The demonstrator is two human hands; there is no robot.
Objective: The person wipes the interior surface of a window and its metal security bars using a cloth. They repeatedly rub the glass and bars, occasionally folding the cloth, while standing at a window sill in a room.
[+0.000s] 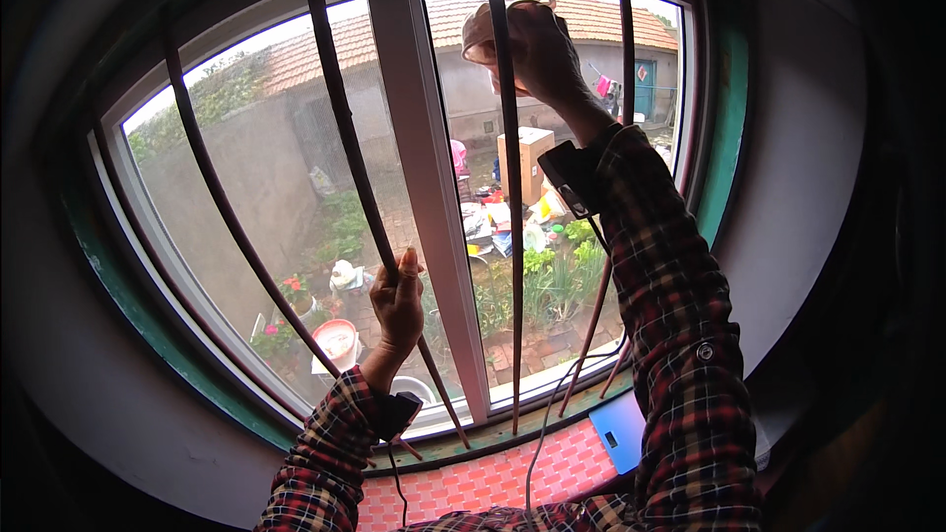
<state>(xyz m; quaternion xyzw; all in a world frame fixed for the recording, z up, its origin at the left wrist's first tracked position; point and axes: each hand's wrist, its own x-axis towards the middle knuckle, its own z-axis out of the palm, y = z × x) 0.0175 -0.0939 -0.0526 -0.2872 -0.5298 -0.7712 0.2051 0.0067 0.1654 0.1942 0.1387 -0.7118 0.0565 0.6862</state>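
My left hand (399, 303) grips a dark metal window bar (346, 118) low down, its thumb pointing up along the bar. High at the right pane, my right hand (539, 52) reaches past another window bar (515, 236) and holds a pale cloth (480, 37) bunched under the fingers. The cloth is at the upper left part of the right window pane (547, 111); whether it touches the glass is hard to tell. Part of the cloth is hidden behind the bar and my hand. Both wrists wear dark devices with cables, over plaid sleeves.
Several upright bars cross the white-framed window (436, 199). A pink woven-pattern covering (480, 484) lies on the sill, with a blue flat device (621, 432) at its right. A loose cable (543, 421) runs up from the sill. Outside are a cardboard box (533, 155), plants and a tiled-roof building.
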